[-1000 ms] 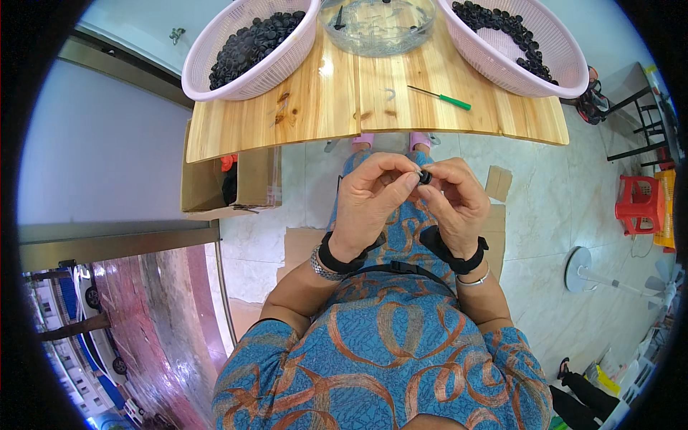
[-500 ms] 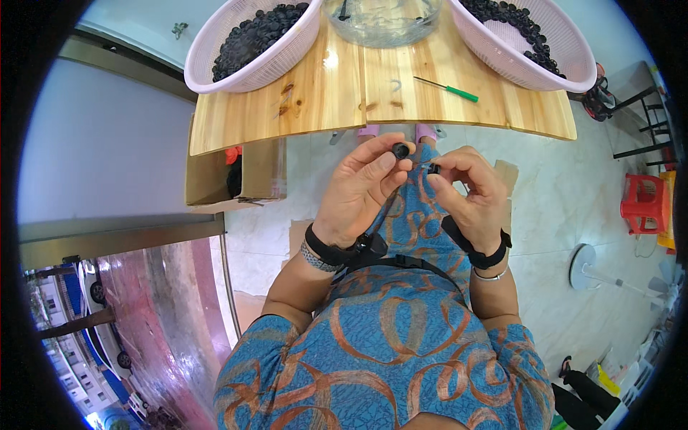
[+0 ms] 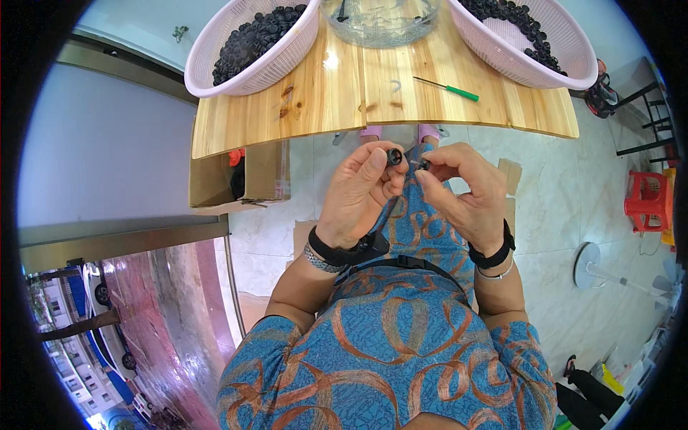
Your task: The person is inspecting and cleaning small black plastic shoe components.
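Between the thumb and fingers of my left hand (image 3: pixel 364 185) is a small round black part (image 3: pixel 394 156), hollow like a cap, its opening facing up. Close beside it on the right, my right hand (image 3: pixel 464 188) pinches another small dark piece (image 3: pixel 423 165), too small to make out fully. A narrow gap separates the two pieces. Both hands are held above my lap, just short of the table edge.
A wooden table (image 3: pixel 330 107) carries two pink baskets (image 3: pixel 287 68) of small black parts, a clear plastic bowl (image 3: pixel 380 36) and a green-handled screwdriver (image 3: pixel 462 94). An open cardboard box (image 3: pixel 266 175) stands below left. Right are a red stool (image 3: pixel 645 203) and a fan (image 3: pixel 588 265).
My right hand has moved left, bringing its piece closer to the black part. My left hand has shifted slightly left, and the part's hollow now shows more.
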The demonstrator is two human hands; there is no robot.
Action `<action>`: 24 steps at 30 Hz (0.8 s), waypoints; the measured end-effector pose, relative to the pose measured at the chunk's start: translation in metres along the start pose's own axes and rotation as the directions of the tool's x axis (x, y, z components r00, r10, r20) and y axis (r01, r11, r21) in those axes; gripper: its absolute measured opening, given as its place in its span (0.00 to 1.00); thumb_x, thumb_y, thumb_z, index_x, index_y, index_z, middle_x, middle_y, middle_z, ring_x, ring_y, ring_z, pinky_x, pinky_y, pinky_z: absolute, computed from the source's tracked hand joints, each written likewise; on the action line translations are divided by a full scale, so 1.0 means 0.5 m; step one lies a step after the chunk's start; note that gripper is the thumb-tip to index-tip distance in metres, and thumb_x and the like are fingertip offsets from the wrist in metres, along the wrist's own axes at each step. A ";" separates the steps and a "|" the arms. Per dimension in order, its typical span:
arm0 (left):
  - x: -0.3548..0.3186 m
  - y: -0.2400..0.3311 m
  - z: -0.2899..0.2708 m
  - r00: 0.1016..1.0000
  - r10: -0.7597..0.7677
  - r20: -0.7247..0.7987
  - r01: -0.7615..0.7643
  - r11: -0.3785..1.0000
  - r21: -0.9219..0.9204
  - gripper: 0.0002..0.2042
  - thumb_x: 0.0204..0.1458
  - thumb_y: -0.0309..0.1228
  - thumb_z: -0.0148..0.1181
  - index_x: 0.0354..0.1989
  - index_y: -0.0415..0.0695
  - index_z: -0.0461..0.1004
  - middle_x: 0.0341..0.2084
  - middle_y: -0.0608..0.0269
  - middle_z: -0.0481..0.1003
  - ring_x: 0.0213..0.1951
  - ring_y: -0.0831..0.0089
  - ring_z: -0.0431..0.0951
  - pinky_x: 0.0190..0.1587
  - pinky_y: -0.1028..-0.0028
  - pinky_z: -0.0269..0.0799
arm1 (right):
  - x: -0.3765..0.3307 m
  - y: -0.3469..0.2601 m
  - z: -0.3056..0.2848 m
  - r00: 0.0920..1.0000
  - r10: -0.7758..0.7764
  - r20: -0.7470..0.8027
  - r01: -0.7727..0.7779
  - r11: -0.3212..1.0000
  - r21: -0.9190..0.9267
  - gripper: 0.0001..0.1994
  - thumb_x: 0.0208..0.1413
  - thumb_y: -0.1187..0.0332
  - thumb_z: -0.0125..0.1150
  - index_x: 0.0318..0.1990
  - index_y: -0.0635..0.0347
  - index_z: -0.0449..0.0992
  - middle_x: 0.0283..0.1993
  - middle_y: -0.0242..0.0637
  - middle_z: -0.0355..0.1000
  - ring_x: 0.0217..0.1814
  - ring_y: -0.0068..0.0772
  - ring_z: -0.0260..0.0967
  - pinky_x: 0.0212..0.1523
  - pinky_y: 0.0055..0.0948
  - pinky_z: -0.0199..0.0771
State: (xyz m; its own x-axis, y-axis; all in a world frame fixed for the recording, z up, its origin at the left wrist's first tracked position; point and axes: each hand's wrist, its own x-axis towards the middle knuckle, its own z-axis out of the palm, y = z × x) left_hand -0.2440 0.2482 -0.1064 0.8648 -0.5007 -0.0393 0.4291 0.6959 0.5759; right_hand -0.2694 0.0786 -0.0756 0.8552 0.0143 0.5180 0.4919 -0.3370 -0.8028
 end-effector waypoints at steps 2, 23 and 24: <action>0.002 -0.001 0.003 1.000 -0.001 -0.013 0.001 1.000 0.001 0.10 0.55 0.30 0.50 0.42 0.38 0.68 0.33 0.61 0.73 0.32 0.78 0.74 0.35 0.82 0.71 | 0.004 -0.001 0.005 1.000 -0.019 0.003 0.019 1.000 0.018 0.08 0.42 0.76 0.63 0.32 0.65 0.73 0.26 0.35 0.70 0.24 0.23 0.70 0.24 0.19 0.70; -0.004 0.009 0.000 1.000 0.005 -0.028 -0.001 0.990 0.144 0.14 0.54 0.24 0.50 0.49 0.37 0.66 0.36 0.59 0.73 0.35 0.76 0.74 0.40 0.78 0.72 | 0.012 0.009 0.010 0.999 0.015 0.034 -0.016 0.999 0.031 0.09 0.43 0.74 0.63 0.32 0.64 0.72 0.26 0.35 0.70 0.24 0.24 0.71 0.24 0.20 0.70; -0.004 0.010 -0.001 1.000 -0.001 -0.011 0.003 0.990 0.140 0.14 0.54 0.24 0.50 0.49 0.37 0.66 0.37 0.59 0.73 0.35 0.76 0.74 0.40 0.78 0.72 | 0.013 0.007 0.011 0.999 -0.031 0.023 0.031 1.000 0.006 0.09 0.42 0.73 0.63 0.32 0.64 0.72 0.25 0.35 0.70 0.23 0.25 0.71 0.23 0.20 0.70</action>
State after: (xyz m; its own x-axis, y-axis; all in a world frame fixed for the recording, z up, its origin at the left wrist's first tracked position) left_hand -0.2436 0.2529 -0.1038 0.8671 -0.4957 -0.0490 0.3906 0.6156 0.6845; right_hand -0.2613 0.0825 -0.0768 0.8432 0.0459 0.5357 0.5188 -0.3309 -0.7883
